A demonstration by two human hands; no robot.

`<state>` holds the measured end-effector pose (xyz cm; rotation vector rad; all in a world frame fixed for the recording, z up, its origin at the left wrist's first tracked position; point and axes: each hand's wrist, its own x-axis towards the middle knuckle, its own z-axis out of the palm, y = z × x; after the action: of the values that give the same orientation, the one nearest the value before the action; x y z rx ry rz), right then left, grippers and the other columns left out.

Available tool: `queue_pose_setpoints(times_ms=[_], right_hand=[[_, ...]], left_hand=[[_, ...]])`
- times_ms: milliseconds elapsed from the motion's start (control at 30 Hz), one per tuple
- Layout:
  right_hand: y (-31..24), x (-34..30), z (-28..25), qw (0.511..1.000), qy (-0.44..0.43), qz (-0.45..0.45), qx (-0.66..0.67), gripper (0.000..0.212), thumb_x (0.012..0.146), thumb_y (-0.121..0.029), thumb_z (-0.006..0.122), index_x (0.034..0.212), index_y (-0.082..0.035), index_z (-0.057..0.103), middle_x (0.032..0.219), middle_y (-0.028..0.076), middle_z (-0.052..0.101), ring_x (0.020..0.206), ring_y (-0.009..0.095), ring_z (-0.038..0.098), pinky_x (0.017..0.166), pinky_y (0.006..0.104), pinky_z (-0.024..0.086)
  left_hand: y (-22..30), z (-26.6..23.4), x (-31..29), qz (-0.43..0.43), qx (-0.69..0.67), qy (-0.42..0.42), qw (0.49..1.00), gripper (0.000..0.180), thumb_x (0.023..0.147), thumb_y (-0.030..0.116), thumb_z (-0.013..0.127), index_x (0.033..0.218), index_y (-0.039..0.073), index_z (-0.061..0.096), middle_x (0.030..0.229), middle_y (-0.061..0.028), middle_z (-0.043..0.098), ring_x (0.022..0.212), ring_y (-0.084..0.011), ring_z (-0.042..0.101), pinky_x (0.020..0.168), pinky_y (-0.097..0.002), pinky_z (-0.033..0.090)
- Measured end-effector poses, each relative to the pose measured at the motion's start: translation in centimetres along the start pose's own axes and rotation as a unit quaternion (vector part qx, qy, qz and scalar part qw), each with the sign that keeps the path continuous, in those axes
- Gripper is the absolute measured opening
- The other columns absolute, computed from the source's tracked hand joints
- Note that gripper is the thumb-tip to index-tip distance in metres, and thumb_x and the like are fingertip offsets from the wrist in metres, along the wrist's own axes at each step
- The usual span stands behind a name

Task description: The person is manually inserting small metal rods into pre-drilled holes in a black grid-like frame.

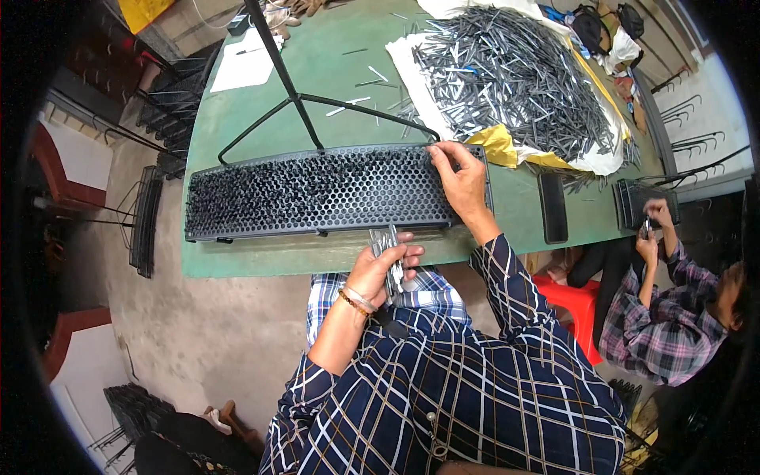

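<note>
A long black perforated tray (396,194) lies along the near table edge, its surface full of round holes. Dark pieces stand up from the holes over its left part, while the right part shows bare holes. My left hand (378,269) is closed round a bundle of thin grey metal strips (391,245), just in front of the tray's near edge. Over the tray's far right corner is my right hand (462,180), thumb and forefinger pinched together. Whatever sits between those fingertips is too small to make out.
A black rod frame (299,99) rises behind the tray. A big heap of grey strips (514,79) lies on a white and yellow sack on the green table (332,59). A narrow black tray (552,207) lies at right. Nearby, a co-worker (673,317) works at another tray; a red stool (571,305) stands between.
</note>
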<state>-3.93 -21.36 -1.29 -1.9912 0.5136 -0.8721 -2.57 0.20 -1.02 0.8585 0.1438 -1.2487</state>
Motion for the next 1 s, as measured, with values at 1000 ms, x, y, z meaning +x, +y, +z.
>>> queue_pose_setpoints(times_ms=[1000], right_hand=[[-0.5,-0.1,-0.2,0.982,-0.032,-0.133,-0.128,0.013,0.083,-0.006,0.063,0.095,-0.002,0.067,0.096,0.009,0.062,0.069,0.017,0.061,0.06,0.028,0.049]], left_hand=[[-0.3,0.0,-0.1,-0.017,-0.009,-0.005,1.0,0.03,0.089,0.005,0.055,0.117,-0.002,0.05,0.098,-0.0172,0.064,0.081,-0.0175,0.064,0.065,-0.0286,0.055]])
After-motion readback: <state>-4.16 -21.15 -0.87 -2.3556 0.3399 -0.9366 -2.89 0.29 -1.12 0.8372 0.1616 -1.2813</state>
